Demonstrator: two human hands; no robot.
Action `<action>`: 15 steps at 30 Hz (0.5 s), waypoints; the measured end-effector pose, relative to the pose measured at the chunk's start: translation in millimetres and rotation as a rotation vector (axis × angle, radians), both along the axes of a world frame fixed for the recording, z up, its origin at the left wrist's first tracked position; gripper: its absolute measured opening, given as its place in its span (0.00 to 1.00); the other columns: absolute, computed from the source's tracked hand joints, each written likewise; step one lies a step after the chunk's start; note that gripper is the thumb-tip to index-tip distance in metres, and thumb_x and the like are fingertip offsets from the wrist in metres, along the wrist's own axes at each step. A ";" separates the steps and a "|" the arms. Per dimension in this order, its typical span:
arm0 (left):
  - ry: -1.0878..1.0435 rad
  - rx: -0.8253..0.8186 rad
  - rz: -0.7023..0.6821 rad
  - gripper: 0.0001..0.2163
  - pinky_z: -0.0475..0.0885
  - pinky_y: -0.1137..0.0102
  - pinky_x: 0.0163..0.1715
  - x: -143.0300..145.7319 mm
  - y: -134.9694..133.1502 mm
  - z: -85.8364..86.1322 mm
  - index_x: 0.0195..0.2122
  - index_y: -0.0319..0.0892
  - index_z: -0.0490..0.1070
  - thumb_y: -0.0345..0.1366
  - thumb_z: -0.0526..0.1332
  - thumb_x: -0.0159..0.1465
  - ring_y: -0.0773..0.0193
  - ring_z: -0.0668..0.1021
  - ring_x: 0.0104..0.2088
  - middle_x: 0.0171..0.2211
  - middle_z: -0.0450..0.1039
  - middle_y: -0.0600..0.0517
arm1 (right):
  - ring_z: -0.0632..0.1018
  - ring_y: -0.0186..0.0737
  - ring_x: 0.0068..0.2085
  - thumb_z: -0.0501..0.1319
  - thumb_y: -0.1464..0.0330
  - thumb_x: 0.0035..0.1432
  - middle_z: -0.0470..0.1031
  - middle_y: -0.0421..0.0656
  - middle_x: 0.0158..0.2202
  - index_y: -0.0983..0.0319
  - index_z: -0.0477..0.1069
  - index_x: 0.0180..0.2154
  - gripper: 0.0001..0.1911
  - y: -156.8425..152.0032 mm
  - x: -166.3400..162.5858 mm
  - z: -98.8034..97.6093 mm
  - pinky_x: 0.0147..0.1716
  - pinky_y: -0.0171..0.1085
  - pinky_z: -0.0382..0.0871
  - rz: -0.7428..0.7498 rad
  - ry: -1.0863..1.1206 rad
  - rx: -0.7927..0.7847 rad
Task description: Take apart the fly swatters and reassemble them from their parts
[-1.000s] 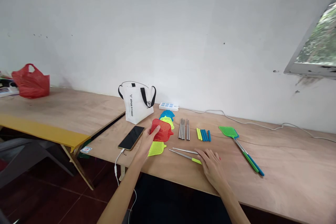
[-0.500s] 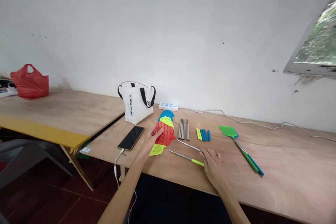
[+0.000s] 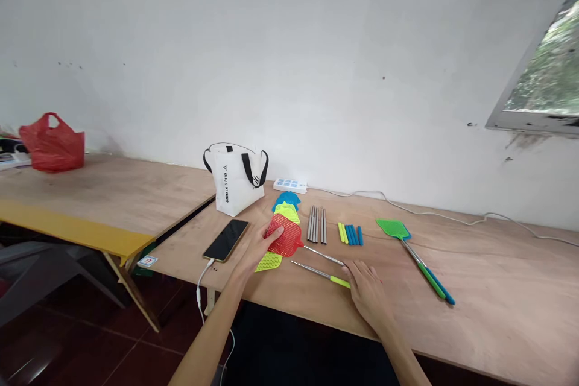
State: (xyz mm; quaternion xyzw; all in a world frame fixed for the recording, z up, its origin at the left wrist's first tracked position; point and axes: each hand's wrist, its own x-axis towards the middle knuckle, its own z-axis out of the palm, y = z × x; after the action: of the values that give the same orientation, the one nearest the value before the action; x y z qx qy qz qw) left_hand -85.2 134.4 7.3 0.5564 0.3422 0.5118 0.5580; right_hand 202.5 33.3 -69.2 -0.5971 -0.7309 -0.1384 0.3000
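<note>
My left hand (image 3: 265,244) pinches a red fly swatter head (image 3: 288,234) between thumb and fingers. Under my right hand (image 3: 365,283) is a telescopic metal rod (image 3: 323,254), gripped near its handle end; a bit of red shows past the fingers. The rod's thin tip meets the neck of the red head. Just in front lies a second rod with a yellow grip (image 3: 339,281), its end close to my right fingers. A yellow-green swatter head (image 3: 270,261) is partly covered by the red one. Behind it, more yellow-green (image 3: 286,213) and blue heads (image 3: 286,198) overlap.
Several metal rods (image 3: 316,226) and yellow and blue grips (image 3: 350,234) lie in rows. Green and blue swatters (image 3: 423,265) rest at right. A phone (image 3: 227,240) on a cable, a white bag (image 3: 239,184) and a power strip (image 3: 290,185) stand left and behind.
The red swatter head has come slightly down and right, and the rod's tip, apart from its neck before, now meets it. My right hand has barely moved.
</note>
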 end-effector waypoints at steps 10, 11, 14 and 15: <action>0.035 0.050 0.011 0.25 0.75 0.60 0.46 0.0 0.5 -0.8 0.52 0.38 0.77 0.46 0.73 0.56 0.44 0.79 0.49 0.43 0.81 0.43 | 0.78 0.46 0.42 0.43 0.61 0.76 0.79 0.44 0.40 0.56 0.72 0.45 0.19 2.7 5.9 -7.3 0.42 0.43 0.66 0.014 0.047 -0.014; 0.034 0.052 0.016 0.25 0.75 0.60 0.46 0.7 0.4 -1.0 0.52 0.38 0.77 0.46 0.73 0.56 0.44 0.79 0.49 0.42 0.82 0.43 | 0.78 0.46 0.42 0.43 0.61 0.76 0.79 0.44 0.41 0.56 0.72 0.45 0.19 3.5 6.8 -8.2 0.42 0.43 0.66 0.018 0.062 -0.013; 0.036 0.052 0.020 0.25 0.75 0.61 0.45 1.7 0.0 -1.4 0.53 0.38 0.76 0.45 0.73 0.57 0.45 0.79 0.49 0.41 0.81 0.44 | 0.78 0.45 0.41 0.44 0.60 0.76 0.79 0.44 0.41 0.56 0.72 0.45 0.19 5.7 8.9 -10.6 0.41 0.42 0.67 0.045 0.104 -0.004; 0.039 0.049 0.017 0.25 0.75 0.61 0.45 1.5 -0.1 -1.4 0.53 0.38 0.76 0.46 0.73 0.57 0.46 0.80 0.48 0.41 0.81 0.44 | 0.78 0.45 0.41 0.44 0.60 0.76 0.79 0.44 0.41 0.56 0.72 0.45 0.19 6.2 9.2 -11.1 0.41 0.42 0.67 0.051 0.108 0.000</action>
State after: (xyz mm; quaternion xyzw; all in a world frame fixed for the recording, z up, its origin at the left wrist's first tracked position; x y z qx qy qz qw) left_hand -83.7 134.3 5.8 0.5768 0.3451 0.5139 0.5331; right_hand 211.7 39.5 -80.3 -0.5850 -0.7287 -0.0983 0.3423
